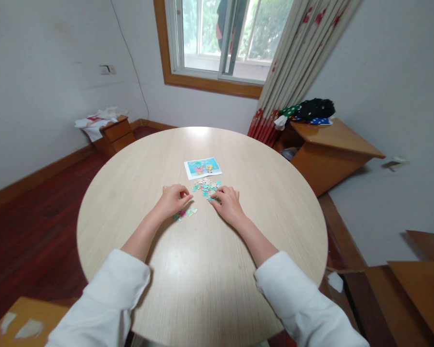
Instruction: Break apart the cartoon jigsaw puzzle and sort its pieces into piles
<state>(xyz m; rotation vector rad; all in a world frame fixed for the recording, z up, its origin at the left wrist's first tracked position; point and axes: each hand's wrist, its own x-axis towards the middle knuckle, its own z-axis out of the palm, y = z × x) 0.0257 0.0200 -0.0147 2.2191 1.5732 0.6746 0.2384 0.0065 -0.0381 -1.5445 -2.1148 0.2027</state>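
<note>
Over a round, pale wooden table (202, 270), my left hand (172, 199), its thumb and forefinger drawn narrowly together, is just beside a small cluster of jigsaw pieces (183, 213), while my right hand (228, 202), its fingers likewise bunched close, has its tips at the near right edge of a larger loose heap of pieces (205, 194). The printed picture card (203, 167) lies flat just beyond that heap; the tips being so small in view, I cannot tell whether either pinch holds a piece
</note>
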